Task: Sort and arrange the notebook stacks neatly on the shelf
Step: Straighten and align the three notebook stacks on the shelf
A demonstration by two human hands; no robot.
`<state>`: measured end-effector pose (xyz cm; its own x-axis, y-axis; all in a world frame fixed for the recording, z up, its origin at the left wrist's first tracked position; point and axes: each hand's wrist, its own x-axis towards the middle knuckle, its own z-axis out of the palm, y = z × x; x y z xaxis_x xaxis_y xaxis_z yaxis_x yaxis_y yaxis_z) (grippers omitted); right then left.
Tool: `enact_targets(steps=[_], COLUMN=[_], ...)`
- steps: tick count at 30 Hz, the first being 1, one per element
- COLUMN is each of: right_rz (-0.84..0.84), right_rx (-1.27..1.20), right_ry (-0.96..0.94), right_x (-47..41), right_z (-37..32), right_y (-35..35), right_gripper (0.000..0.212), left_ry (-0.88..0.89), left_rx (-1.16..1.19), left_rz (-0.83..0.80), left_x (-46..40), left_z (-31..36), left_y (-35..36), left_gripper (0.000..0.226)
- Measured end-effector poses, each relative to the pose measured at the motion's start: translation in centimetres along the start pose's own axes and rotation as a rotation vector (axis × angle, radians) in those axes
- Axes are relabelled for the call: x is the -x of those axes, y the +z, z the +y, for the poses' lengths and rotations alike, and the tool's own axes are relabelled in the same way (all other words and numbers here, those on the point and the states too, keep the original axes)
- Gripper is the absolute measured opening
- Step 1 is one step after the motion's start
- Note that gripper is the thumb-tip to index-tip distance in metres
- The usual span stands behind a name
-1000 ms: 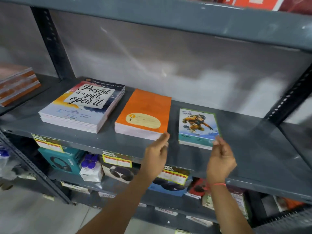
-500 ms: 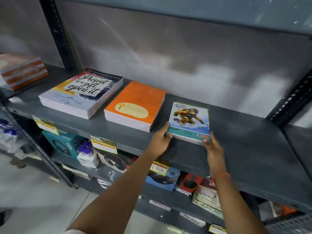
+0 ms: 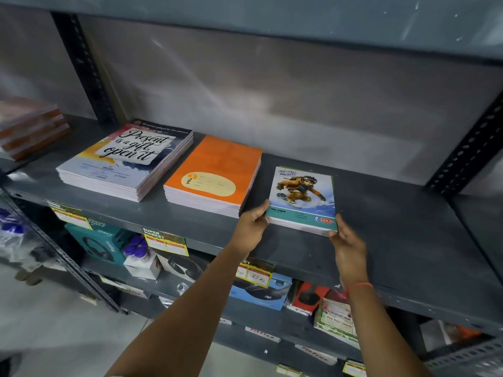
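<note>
Three notebook stacks lie in a row on the grey metal shelf [image 3: 408, 240]. At the left is a tall stack with a "Present is a gift, open it" cover [image 3: 128, 159]. An orange-covered stack [image 3: 217, 175] sits in the middle. On the right is a small stack with a snowboarder picture and teal band [image 3: 302, 197]. My left hand [image 3: 251, 227] grips this small stack's near left corner. My right hand [image 3: 347, 246] holds its near right corner. The small stack's front edge looks slightly raised off the shelf.
Another stack of orange-edged notebooks [image 3: 30, 126] lies on the neighbouring shelf at far left. Perforated uprights [image 3: 87, 69] stand at both ends of the shelf. The lower shelf holds boxed headphones [image 3: 100, 243], price tags and packets. The shelf above overhangs the notebooks.
Both hands went from hovering near the small snowboarder stack to gripping its two near corners. The view has shifted slightly closer.
</note>
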<state>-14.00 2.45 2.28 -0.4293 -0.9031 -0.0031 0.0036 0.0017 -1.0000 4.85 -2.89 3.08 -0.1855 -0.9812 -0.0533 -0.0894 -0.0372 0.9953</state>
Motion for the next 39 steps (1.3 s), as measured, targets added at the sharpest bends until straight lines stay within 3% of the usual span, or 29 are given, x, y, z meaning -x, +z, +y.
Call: enact_targets(steps=[18, 39], right_rz=[0.153, 0.199], right_rx=[0.098, 0.073], right_ry=[-0.005, -0.01], right_x=[-0.4, -0.7], right_z=[0.5, 0.7], right_y=[0.4, 0.5], right_gripper=[0.041, 0.037], left_ry=[-0.062, -0.061], left_rx=[0.247, 0.318], left_rz=[0.247, 0.345], left_x=[-0.9, -1.2], left_z=[-0.7, -0.6], left_y=[0.9, 1.4], left_gripper=[0.031, 0.024])
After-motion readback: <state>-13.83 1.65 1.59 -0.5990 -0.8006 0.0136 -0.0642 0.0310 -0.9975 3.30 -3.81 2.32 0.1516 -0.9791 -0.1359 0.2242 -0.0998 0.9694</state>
